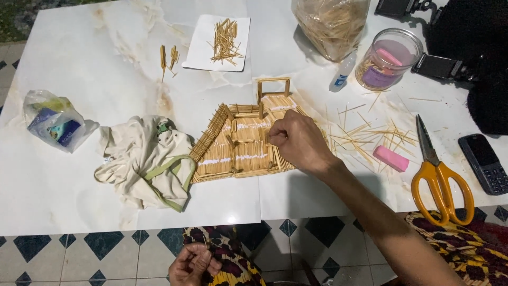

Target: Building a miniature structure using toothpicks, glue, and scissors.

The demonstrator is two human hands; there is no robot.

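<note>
A flat model built of glued toothpicks (241, 140) lies in the middle of the white marble board (106, 63), with a small square frame at its far edge. My right hand (299, 140) rests on the model's right side, fingertips pinched on a toothpick piece set into it. My left hand (193, 265) is low near my lap, off the board, fingers curled on a thin stick. Loose toothpicks (365, 135) are scattered to the right of the model.
A crumpled cream cloth (145, 159) and a small plastic bag (53, 124) lie left. Orange scissors (436, 177), a pink eraser (390, 158) and a phone (484, 163) lie right. At the back are a toothpick bag (330, 24), glue bottle (343, 71), jar (389, 58) and paper with toothpicks (219, 42).
</note>
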